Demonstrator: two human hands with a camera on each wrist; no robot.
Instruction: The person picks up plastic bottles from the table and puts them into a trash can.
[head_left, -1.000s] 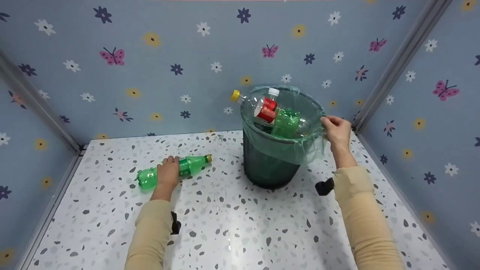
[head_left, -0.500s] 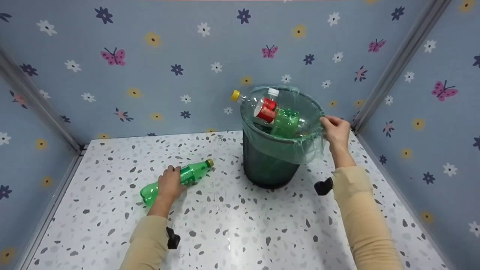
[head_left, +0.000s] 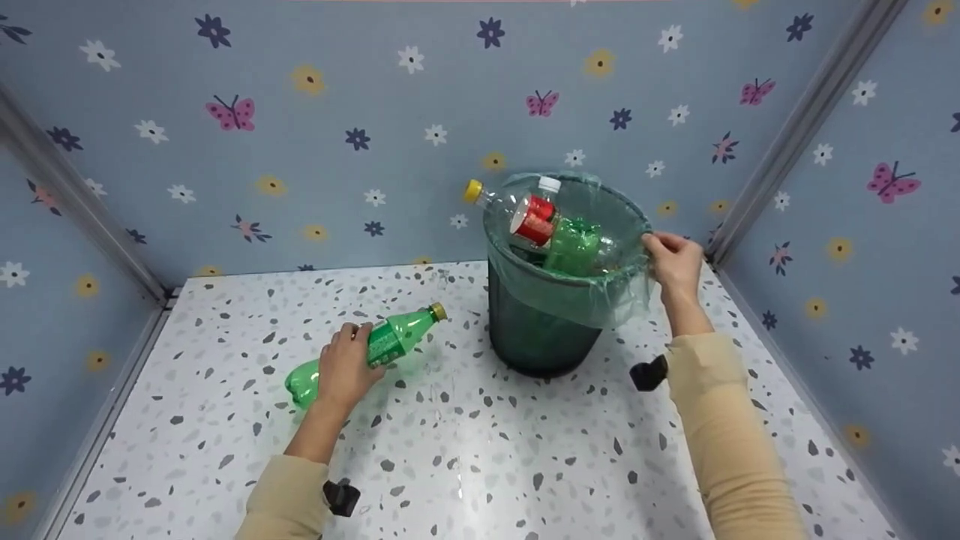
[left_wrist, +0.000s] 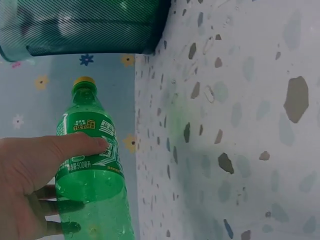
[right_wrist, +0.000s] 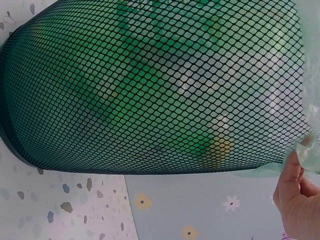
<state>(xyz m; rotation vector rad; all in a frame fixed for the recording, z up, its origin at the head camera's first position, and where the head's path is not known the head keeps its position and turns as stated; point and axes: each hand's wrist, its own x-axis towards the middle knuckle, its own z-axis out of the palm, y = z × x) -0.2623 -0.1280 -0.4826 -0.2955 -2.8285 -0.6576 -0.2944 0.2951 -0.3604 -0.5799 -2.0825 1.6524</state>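
My left hand (head_left: 347,371) grips a green plastic bottle (head_left: 405,330) around its label; the yellow-green cap points up and right toward the bin. In the left wrist view the thumb lies across the label of the bottle (left_wrist: 92,187), which looks drained of drink and is held off the floor. A black mesh bin (head_left: 536,337) stands right of centre, lined with a thin green bag (head_left: 555,296) folded over the rim. At the rim's right side my right hand (head_left: 676,262) pinches the bag's edge, as the right wrist view also shows with the bag (right_wrist: 309,155).
Inside the bin are several bottles: a clear one with a yellow cap (head_left: 472,190) sticking out over the rim, one with a white cap (head_left: 549,184), and a green one (head_left: 574,247). The flowered back wall (head_left: 337,172) stands close behind the bin.
My left hand has lifted the green bottle from the floor and tilted it, cap end up, shifting slightly right and toward me. The right hand and bin have stayed put.
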